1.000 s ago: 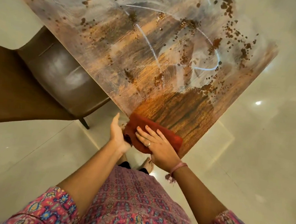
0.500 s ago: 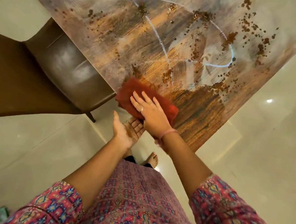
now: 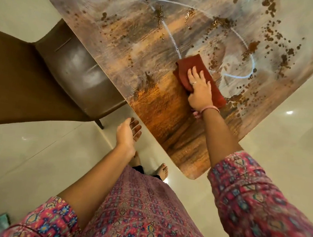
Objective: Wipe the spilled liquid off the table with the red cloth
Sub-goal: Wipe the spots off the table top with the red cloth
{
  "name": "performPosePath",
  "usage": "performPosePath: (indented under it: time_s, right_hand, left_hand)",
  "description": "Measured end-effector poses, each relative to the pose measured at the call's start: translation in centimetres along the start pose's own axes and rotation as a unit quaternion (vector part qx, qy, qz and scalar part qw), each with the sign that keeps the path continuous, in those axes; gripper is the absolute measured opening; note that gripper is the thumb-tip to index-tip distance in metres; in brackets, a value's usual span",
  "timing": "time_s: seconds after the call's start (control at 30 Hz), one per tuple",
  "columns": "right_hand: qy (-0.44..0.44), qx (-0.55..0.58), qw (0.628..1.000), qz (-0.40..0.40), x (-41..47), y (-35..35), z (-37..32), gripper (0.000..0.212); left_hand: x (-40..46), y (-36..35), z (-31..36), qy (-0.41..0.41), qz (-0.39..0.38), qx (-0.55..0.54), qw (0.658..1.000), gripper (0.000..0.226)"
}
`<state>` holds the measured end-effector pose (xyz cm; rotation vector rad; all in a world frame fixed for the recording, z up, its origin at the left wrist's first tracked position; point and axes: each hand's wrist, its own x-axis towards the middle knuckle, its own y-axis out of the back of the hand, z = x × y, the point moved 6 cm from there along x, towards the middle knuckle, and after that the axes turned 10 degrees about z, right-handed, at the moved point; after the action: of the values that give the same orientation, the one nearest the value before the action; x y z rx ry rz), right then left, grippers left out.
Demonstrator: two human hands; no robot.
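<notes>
The red cloth [image 3: 191, 67] lies folded on the glossy wood-patterned table [image 3: 161, 115], about mid-table. My right hand [image 3: 199, 88] presses flat on it, fingers spread and straight. Brown spilled liquid [image 3: 272, 37] dots the far and right parts of the tabletop, with more splashes [image 3: 221, 22] beyond the cloth. The strip of table nearer to me than the cloth looks free of drops. My left hand [image 3: 128, 132] hovers palm-up and relaxed just off the table's near-left edge, holding nothing.
A brown leather chair [image 3: 45, 79] stands tucked against the table's left side. Shiny pale floor tiles [image 3: 289, 136] surround the table. My bare feet [image 3: 162, 172] are by the table's rounded near corner [image 3: 194, 177].
My right hand has pushed the cloth away from the near edge toward the middle of the table. My left hand has let go of the cloth and stayed by the edge.
</notes>
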<state>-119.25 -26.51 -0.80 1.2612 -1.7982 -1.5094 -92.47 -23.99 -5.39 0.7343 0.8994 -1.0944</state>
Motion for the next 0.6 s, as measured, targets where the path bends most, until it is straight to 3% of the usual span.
performPosePath:
  time_s: [0.07, 0.2, 0.3, 0.43, 0.53, 0.6]
  right_hand:
    - [-0.005, -0.003, 1.000, 0.026, -1.4, -1.0, -2.0, 0.085]
    - [0.172, 0.024, 0.984, -0.030, -10.9, -4.5, -4.9, 0.095]
    - [0.244, 0.005, 0.967, -0.069, -12.5, -3.3, -0.7, 0.101]
    - [0.107, 0.003, 0.993, -0.042, -5.6, 0.6, 6.4, 0.098]
    - [-0.022, 0.007, 1.000, 0.018, -1.1, 2.0, 7.6, 0.088]
    - [-0.014, -0.015, 0.999, 0.029, -1.6, 1.1, 5.8, 0.088]
  left_hand:
    - [-0.2, 0.1, 0.0, -0.014, 0.012, -0.006, 1.000, 0.012]
    - [0.2, -0.3, 2.6, -0.070, 0.039, -0.054, 0.995, 0.016]
    - [0.6, 0.0, 5.0, -0.108, 0.062, -0.086, 0.989, 0.013]
    - [-0.5, -0.4, 6.5, -0.173, 0.062, -0.069, 0.981, 0.010]
    - [-2.7, -2.4, 5.6, -0.248, 0.019, -0.005, 0.969, 0.011]
    - [-4.5, -4.4, 4.2, -0.294, -0.011, 0.037, 0.955, 0.014]
